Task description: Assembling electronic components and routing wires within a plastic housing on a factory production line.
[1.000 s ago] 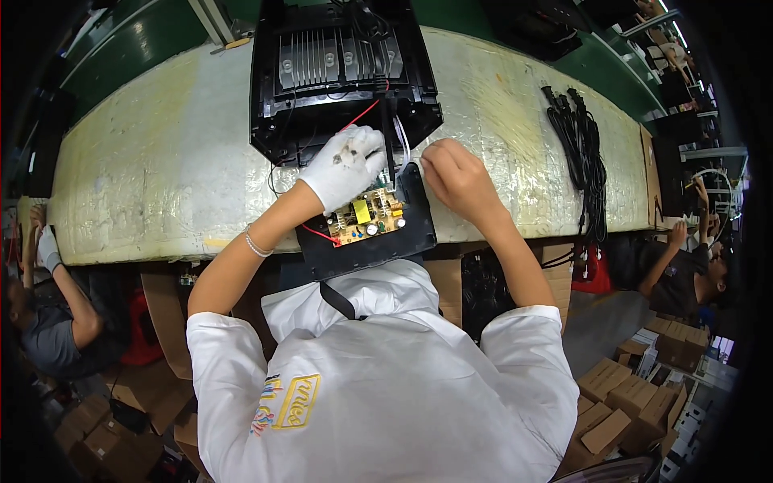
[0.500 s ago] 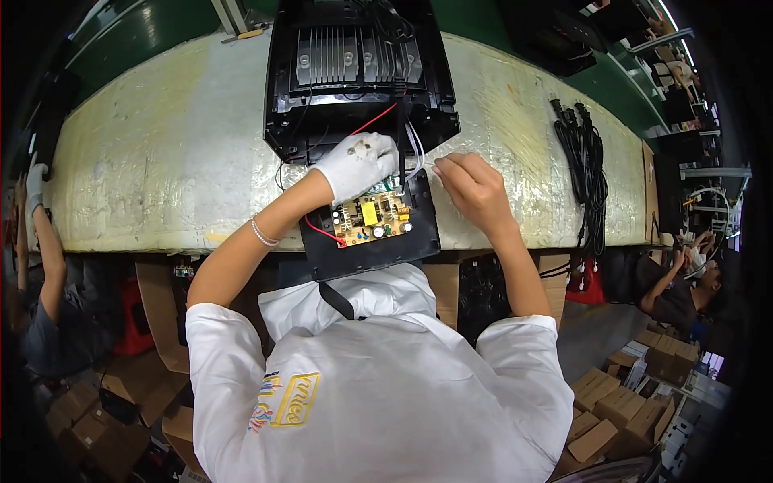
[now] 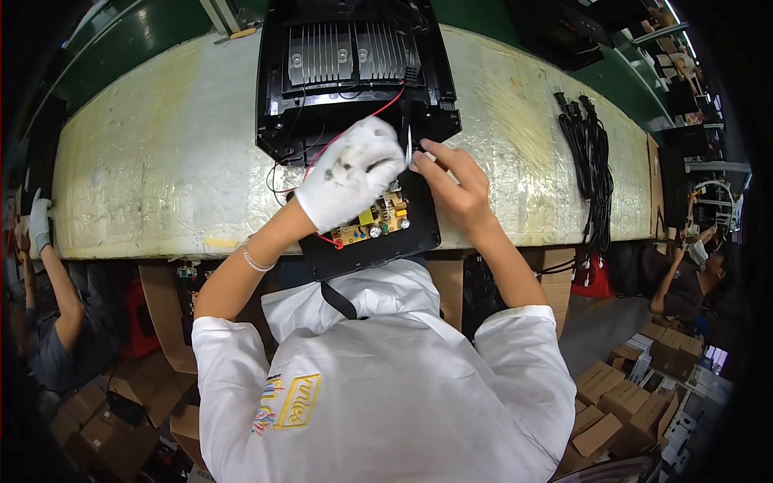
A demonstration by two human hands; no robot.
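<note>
My left hand [image 3: 354, 171], in a stained white glove, is closed at the white wires [image 3: 408, 146]; its fingertips are tucked out of sight. Bare, my right hand [image 3: 460, 187] meets it from the other side, thumb and forefinger pinched at the same wires. Under the glove lies a tan circuit board [image 3: 394, 224] with a yellow transformer, partly covered by my left hand. The board rests on a black panel [image 3: 378, 264] at the near table edge. A red wire [image 3: 354, 123] runs behind the glove to a black housing [image 3: 278, 121] with silver finned heat sinks [image 3: 322, 58].
Bundled black power cords [image 3: 592, 173] lie on the right of the film-covered table [image 3: 161, 153]. A tool with an orange handle [image 3: 241, 34] is at the far edge. Other people work at far left and right. Cardboard boxes [image 3: 620, 402] stand on the floor.
My right hand has moved left to the white wires, beside my left hand. The glove has turned and covers more of the board. The white wires, looped before, now run straighter.
</note>
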